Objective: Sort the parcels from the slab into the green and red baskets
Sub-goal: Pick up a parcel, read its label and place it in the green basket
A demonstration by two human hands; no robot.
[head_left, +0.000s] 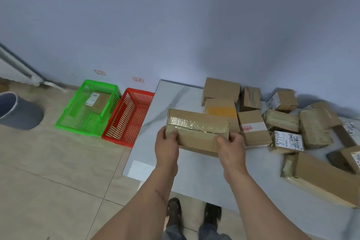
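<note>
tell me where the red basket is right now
In the head view the red basket sits on the floor left of centre, wedged between the green basket and the slab's left edge.

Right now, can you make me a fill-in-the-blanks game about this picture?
1. Both hands, left and right, hold one taped brown ____.
2. The green basket has ____ parcel inside.
3. The red basket stands between the green basket and the ____.
4. The red basket holds ____ parcels.

Missing words: parcel; one; slab; no
</note>
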